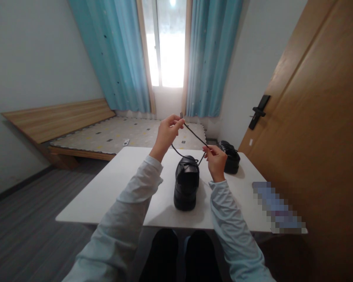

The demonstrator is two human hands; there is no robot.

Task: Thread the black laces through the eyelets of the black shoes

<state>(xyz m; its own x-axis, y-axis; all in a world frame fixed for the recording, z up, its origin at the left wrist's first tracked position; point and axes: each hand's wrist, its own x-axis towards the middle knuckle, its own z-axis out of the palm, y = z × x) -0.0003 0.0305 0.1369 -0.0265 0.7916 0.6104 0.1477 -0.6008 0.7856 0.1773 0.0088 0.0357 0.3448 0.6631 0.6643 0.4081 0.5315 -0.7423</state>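
Note:
A black shoe (186, 192) stands on the white table (120, 188), its heel toward me. Black shoelace (195, 134) runs up from the shoe to both hands. My left hand (168, 133), raised above the shoe and to its left, pinches the lace ends between thumb and fingers. Lower and to the right, my right hand (217, 159) pinches the same lace, which is stretched between the two hands. A second black shoe (231, 160) rests on the table just behind my right hand, which partly covers it.
A blurred-out bluish item (278, 207) lies along the table's right edge. Beyond the table is a low bed (85, 135) with a small white object (126, 142) on it. A wooden door (317, 117) is close on the right. My knees are under the front edge.

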